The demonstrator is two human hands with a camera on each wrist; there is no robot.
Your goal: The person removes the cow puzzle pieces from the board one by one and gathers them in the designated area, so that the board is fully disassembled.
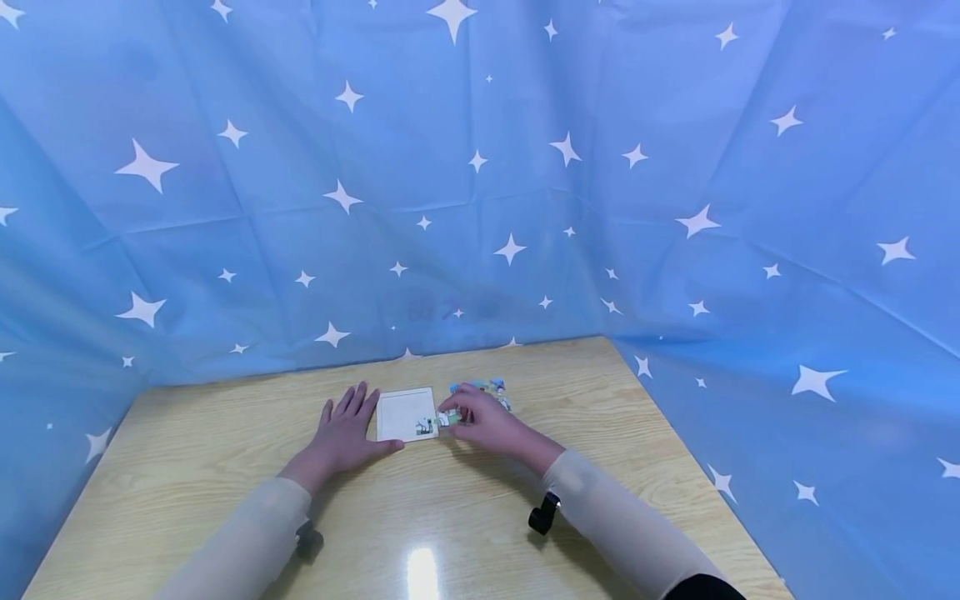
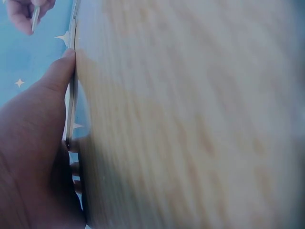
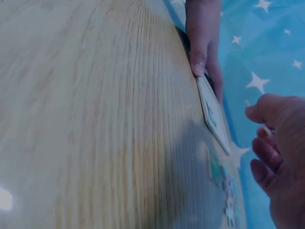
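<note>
A white square puzzle tray [image 1: 401, 408] lies on the wooden table, with one printed puzzle piece [image 1: 425, 427] in its near right corner. My left hand [image 1: 347, 435] rests flat with fingers spread at the tray's left side, its thumb against the near edge. In the right wrist view that thumb [image 3: 198, 67] touches the tray's rim. My right hand [image 1: 483, 419] pinches a green and white puzzle piece [image 1: 447, 418] close to the tray's right edge. The left wrist view shows the thin edge of this piece [image 2: 35, 18] between the fingers.
More colourful puzzle pieces [image 1: 491, 388] lie just beyond and partly behind my right hand. The wooden table [image 1: 420, 517] reaches back to a blue curtain [image 1: 480, 192] with white stars. Each wrist carries a small black camera mount [image 1: 543, 513].
</note>
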